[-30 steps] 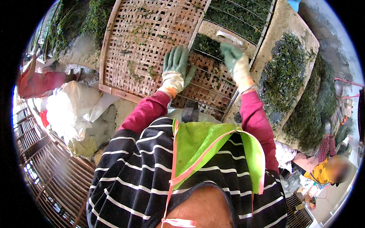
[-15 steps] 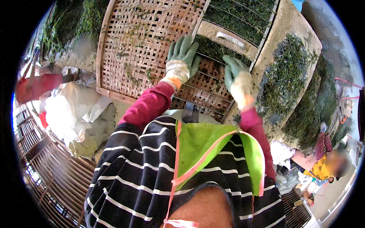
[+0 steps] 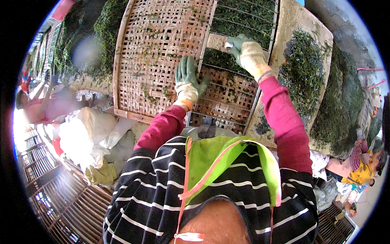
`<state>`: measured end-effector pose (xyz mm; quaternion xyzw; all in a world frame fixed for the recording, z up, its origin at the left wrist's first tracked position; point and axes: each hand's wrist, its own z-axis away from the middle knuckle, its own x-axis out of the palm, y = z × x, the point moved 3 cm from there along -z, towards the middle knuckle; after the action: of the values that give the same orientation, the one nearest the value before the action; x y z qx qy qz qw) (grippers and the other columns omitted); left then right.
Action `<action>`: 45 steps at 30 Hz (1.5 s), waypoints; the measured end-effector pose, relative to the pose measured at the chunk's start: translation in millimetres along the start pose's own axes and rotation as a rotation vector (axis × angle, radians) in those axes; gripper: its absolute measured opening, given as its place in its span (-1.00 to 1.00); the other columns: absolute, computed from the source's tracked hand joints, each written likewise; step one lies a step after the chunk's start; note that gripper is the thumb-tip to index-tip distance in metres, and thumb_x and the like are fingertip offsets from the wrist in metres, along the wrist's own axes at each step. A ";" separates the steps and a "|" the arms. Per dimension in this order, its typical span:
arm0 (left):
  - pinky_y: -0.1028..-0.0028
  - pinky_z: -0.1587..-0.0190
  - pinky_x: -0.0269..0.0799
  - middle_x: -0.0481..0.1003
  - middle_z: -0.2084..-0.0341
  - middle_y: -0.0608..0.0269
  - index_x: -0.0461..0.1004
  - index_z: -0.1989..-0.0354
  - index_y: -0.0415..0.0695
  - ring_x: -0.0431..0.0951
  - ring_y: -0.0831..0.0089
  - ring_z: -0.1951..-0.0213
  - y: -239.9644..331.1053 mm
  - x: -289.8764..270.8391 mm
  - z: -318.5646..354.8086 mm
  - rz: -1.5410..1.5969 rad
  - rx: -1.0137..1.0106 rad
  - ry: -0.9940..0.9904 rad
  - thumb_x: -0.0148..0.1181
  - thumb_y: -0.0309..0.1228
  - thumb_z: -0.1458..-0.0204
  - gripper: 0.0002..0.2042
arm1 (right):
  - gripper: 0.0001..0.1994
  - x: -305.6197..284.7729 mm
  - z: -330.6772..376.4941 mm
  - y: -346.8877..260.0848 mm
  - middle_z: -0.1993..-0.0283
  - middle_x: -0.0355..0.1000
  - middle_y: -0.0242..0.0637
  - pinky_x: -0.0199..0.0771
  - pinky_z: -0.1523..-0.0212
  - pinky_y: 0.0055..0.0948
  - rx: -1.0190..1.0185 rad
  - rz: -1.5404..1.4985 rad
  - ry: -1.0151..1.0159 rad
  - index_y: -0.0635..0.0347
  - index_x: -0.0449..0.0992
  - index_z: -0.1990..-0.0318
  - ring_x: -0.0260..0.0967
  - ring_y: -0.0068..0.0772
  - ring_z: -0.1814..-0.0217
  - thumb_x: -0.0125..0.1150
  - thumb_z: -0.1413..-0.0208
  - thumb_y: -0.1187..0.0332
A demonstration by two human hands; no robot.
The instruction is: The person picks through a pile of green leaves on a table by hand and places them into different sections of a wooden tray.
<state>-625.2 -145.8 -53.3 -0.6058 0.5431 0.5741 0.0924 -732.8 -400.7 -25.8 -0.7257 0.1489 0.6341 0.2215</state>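
Observation:
My right hand, in a green-coated glove, is closed round the pale handle of a flat board. The board lies across a metal frame strung with thin crossbars. Dark green seaweed fills the frame beyond the board, and a narrower strip lies on its near side. Below that strip, woven bamboo shows between the bars with only scraps of seaweed. My left hand, gloved alike, rests flat with fingers stretched on the woven bamboo screen, beside the frame's left edge.
Right of the frame, a seaweed heap sits on a pale slab, with a larger pile beyond. More seaweed lies at the far left. White sacks and a bamboo rack stand near left. Other people are at both sides.
My right hand has moved up and left from the frame's right edge and taken hold of the board's handle. My left hand has slid slightly nearer. The whole view has shifted a little.

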 end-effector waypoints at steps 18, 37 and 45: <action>-0.14 -0.50 -0.10 0.19 -0.38 0.08 0.09 -0.48 -0.07 0.06 -0.02 -0.47 44.9 22.3 -62.2 -0.192 0.465 -0.332 0.53 -0.10 0.25 0.05 | -0.61 -23.8 52.3 -11.4 -0.09 0.51 -0.13 0.48 -0.15 -0.05 0.209 -0.060 0.185 -0.16 0.51 -0.23 0.48 0.03 -0.11 0.16 -0.24 0.25; 0.03 -0.50 -0.03 0.29 -0.37 -0.04 0.33 -0.34 -0.22 0.22 0.07 -0.43 53.9 15.6 17.1 -0.243 0.519 -0.431 0.14 -0.16 -0.17 -0.40 | -0.45 15.6 159.8 -83.8 -0.53 0.18 -0.28 -0.08 -0.57 -0.04 -0.009 -0.027 -0.154 0.10 0.28 -0.42 0.02 -0.20 -0.60 0.01 -0.33 0.12; 0.06 -0.53 -0.08 0.17 -0.44 0.02 0.18 -0.45 -0.14 0.13 0.02 -0.47 44.7 18.3 25.3 -0.346 0.467 -0.423 0.26 -0.16 -0.03 -0.22 | -0.40 7.9 166.1 -91.0 -0.64 -0.03 -0.30 -0.20 -0.61 -0.03 0.057 -0.035 -0.304 0.02 0.14 -0.52 -0.12 -0.22 -0.66 -0.12 -0.33 0.17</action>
<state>-679.0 -154.8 -53.2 -0.5190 0.5179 0.5230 0.4345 -828.3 -237.4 -37.8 -0.6173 0.1187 0.7283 0.2729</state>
